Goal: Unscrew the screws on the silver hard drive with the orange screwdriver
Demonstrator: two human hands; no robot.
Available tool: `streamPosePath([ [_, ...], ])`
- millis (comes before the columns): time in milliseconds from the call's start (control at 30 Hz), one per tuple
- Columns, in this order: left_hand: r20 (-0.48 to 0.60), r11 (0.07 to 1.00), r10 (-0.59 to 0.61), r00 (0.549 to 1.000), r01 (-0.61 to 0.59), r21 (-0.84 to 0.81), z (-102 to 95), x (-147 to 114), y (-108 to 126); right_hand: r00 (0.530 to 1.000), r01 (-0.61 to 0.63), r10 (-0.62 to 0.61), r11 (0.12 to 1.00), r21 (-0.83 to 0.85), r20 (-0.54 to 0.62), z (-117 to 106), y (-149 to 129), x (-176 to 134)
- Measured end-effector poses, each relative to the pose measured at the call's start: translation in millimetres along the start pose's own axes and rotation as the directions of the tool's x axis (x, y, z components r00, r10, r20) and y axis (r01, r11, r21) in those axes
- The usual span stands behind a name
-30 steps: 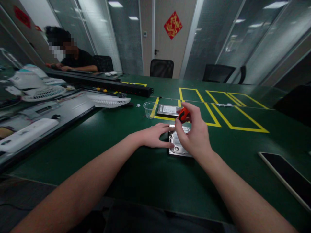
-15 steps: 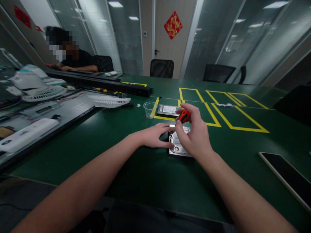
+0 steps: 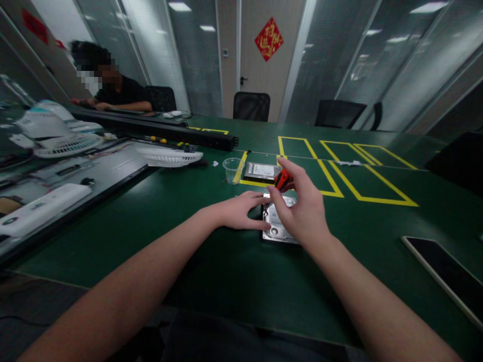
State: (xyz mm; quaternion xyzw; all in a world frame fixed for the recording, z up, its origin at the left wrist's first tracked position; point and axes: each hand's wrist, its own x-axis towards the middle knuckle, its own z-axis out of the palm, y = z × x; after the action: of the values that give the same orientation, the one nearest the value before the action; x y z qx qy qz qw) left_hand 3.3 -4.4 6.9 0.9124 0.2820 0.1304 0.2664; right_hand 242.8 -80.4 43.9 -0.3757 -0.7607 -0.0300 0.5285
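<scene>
Head: left hand (image 3: 243, 211) touches drive's (image 3: 275, 221) edge

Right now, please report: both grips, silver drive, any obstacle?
Left grip on silver drive. Right grip holds red handle, partly hiding drive. Clear cup stands aside.

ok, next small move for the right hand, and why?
Probably a slight turn of the red-and-black handle, if its tip is seated, which I can't make out. The right hand pinches it above the nearer hard drive, and the left hand's thumb and a finger rest on that drive's left side, which should steady it.
</scene>
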Motion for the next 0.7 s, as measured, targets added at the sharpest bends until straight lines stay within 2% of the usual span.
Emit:
streamPosePath([
  [133, 0.0, 1.0, 0.008, 1.0, -0.008, -0.002, 0.1, 0.1, 0.0, 1.0, -0.026, 0.027, 0.999, 0.028, -0.013, 2.6, 2.8, -3.8],
  [467, 0.001, 0.999, -0.039, 0.999, 0.039, -0.022, 0.1, 0.7, 0.6, 1.0, 0.016, -0.016, 0.999, 0.032, -0.012, -1.7, -3.3, -0.3],
  [700, -0.016, 1.0, -0.005, 1.0, 0.005, -0.016, 0.9, 0.7, -2.1, 1.0, 0.005, -0.005, 1.0, 0.03, 0.002, -2.0, -3.3, -0.7],
])
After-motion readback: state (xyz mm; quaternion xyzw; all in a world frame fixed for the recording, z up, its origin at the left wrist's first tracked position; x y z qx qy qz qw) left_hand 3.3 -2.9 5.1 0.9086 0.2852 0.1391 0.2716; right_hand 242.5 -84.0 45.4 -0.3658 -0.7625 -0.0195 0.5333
